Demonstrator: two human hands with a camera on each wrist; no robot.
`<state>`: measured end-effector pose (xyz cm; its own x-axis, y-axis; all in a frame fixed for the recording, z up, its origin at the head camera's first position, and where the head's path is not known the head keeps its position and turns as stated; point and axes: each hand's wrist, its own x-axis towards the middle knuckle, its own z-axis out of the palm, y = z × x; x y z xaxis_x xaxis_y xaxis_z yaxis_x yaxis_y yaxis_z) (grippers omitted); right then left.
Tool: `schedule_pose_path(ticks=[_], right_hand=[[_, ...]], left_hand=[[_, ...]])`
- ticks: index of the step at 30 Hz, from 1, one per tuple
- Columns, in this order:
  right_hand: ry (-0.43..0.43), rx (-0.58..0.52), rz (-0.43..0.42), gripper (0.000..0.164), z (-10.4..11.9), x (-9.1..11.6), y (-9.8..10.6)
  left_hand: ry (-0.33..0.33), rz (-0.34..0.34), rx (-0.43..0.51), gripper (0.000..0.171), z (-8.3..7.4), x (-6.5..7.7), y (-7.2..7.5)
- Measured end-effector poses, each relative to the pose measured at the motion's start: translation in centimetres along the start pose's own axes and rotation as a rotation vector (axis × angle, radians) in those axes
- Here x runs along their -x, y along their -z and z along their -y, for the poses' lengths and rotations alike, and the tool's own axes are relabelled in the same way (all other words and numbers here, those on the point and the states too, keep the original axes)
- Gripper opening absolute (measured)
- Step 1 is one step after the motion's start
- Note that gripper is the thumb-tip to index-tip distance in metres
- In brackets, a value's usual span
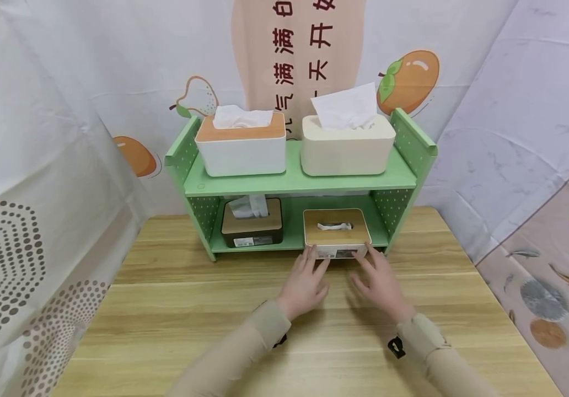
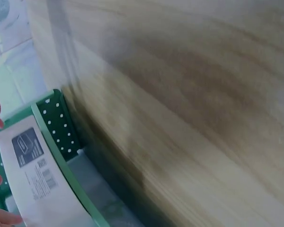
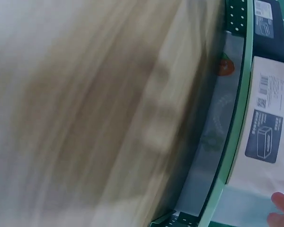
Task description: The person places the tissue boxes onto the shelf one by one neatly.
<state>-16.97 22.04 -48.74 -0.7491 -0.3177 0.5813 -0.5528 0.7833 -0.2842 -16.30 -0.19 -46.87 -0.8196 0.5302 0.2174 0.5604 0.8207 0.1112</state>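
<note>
A white tissue box (image 1: 318,248) with a wooden lid sits on the right part of the lower shelf, a short tuft of tissue in its slot. At its front left corner, fingertips of my left hand (image 1: 304,284) touch it. My right hand (image 1: 380,284) has its fingertips at the front right corner. Both hands have loosely spread fingers, not wrapped round the box. Printed labels show on the front of this tissue box (image 2: 52,198) in the left wrist view. The right wrist view shows the same front of the box (image 3: 267,175), with right-hand fingertips (image 3: 281,203) beside it.
A green two-tier shelf (image 1: 264,186) stands at the back of the wooden table (image 1: 180,309). On top are a white tissue box with a wooden lid (image 1: 245,157) and a cream tissue box (image 1: 348,154). A dark tissue box (image 1: 252,234) occupies the lower left.
</note>
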Motion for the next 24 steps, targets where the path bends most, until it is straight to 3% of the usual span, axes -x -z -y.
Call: schedule_pose_path(ticks=[8,16,24], right_hand=[[-0.043,0.008,0.078,0.058,0.5,1.0,-0.6],[-0.074,0.043,0.141,0.059,0.5,0.8,-1.0],[-0.103,0.075,0.186,0.06,0.5,-0.1,-1.4]], left_hand=[[0.022,0.045,-0.018,0.057,-0.5,0.5,-0.6],[0.068,0.092,-0.033,0.06,-0.3,0.1,-1.1],[0.118,0.145,-0.173,0.075,0.0,-1.4,-1.7]])
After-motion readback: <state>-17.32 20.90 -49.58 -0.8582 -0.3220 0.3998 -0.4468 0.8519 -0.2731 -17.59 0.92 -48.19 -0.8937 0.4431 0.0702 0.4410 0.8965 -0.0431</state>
